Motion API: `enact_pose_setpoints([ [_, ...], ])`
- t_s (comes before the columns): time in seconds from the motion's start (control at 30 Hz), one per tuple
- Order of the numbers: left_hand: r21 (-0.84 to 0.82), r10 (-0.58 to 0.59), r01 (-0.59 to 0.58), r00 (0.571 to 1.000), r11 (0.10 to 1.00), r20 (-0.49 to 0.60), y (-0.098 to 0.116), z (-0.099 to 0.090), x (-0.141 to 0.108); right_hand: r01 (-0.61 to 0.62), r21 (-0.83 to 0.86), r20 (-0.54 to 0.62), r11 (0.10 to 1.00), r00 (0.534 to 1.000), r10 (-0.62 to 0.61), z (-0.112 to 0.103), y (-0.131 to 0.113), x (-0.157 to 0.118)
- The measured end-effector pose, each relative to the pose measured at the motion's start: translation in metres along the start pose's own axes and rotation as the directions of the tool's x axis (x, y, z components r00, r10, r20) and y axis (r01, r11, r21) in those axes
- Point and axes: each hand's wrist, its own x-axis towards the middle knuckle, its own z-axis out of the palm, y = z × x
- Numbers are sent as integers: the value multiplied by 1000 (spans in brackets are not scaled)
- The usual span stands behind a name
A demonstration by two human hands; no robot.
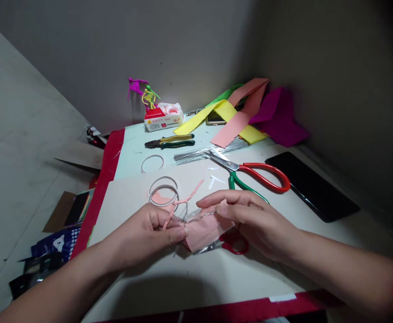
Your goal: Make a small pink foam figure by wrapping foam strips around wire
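Pink paper (198, 237) — wire (203, 216) along edge, small scissors (227, 248) beneath

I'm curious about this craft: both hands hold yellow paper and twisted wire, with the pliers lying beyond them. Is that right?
Not quite: the head view shows pink paper, not yellow. The left hand and right hand do hold it and twisted wire, with the pliers lying beyond.

The right hand (250, 213) hides part of the green handle (245, 185) of the large scissors (235, 166), and its lower fingers are out of sight. Pink paper (203, 232) covers much of the small red-handled scissors (239, 246). The left forearm (82, 269) is cut off by the bottom edge; the right forearm (344, 264) fades into shadow. Fine print on the box (164, 120) is too small to read.
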Motion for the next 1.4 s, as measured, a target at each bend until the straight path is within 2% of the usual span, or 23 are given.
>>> enact_pose_setpoints([
  [0.23, -23, 46, -47, 998, 999, -32, 0, -1, -1, -10, 36, 69, 999, 998, 7, 2, 0, 1],
  [0.43, -13, 68, -67, 998, 998, 20, -1, -1, -1, 13, -86, -8, 996, 1000, -13, 3, 3, 0],
  [0.73, -62, 98, -95, 994, 994, 52, -2, -3, -1, 21, -72, 121, 997, 993, -12, 0, 1, 2],
  [0.9, -60, 81, -77, 994, 995, 68, -1, 0, -1, -3, -113, 33, 994, 999, 6, 4, 3, 3],
  [1.03, -83, 50, -44, 997, 996, 63, 0, 2, -2, 24, -260, -59, 965, 997, -41, 7, 1, 4],
  [1.13, -173, 17, -4, 997, 985, 76, -4, 2, -2, 63, -469, -120, 881, 984, -134, 8, -1, 3],
  [1.23, -276, 8, 15, 997, 961, 82, -10, 0, -3, 82, -624, -126, 777, 971, -204, 8, 0, 4],
  [1.3, -279, 20, 3, 997, 960, 79, -12, -1, -4, 84, -629, -123, 773, 971, -205, 8, 3, 6],
  [1.4, -227, 50, -37, 997, 973, 54, -10, -1, -4, 107, -554, -122, 826, 970, -208, 5, 8, 9],
])
